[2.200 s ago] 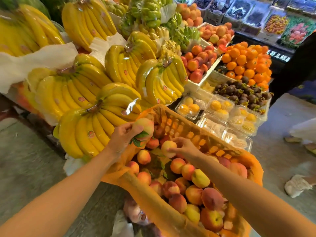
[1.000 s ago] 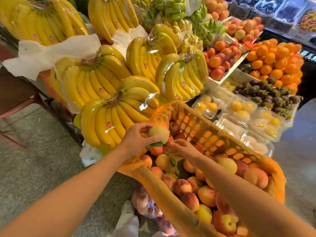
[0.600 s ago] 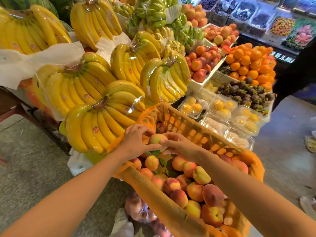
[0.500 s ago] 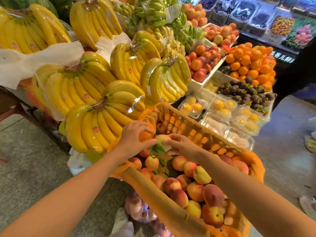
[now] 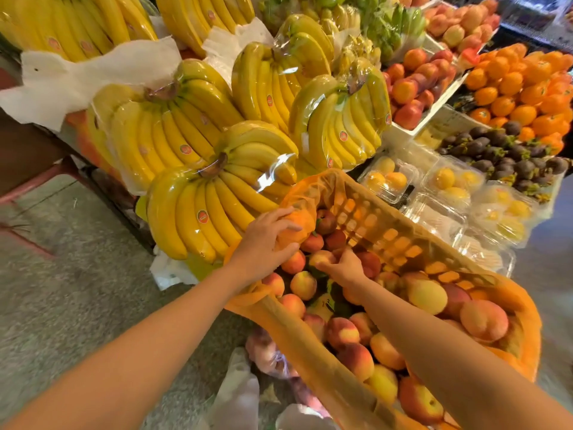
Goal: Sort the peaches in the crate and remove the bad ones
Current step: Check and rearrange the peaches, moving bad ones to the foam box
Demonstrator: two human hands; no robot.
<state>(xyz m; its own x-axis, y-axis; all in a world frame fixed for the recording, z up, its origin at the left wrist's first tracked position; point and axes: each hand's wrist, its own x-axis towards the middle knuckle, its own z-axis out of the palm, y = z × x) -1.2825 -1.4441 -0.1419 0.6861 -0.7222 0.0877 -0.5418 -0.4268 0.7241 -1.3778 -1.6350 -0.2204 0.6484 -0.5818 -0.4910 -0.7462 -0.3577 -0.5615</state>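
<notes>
Pinched in the right grip [image 5: 345, 268], a peach [image 5: 321, 257] is held mid-frame inside the crate [image 5: 403, 240]; its liner [image 5: 296, 218] is clutched by the left grip [image 5: 263, 240]. Bananas [image 5: 192, 141] are heaped on the surface [image 5: 66, 141], upper left, above grey floor [image 5: 62, 290].

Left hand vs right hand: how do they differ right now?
The left hand grips the bunched orange liner at a corner of the crate; the right hand pinches a peach inside it. The left hand sits at the rim, the right hand lower among the fruit. Both reach to the crate's far end.
</notes>
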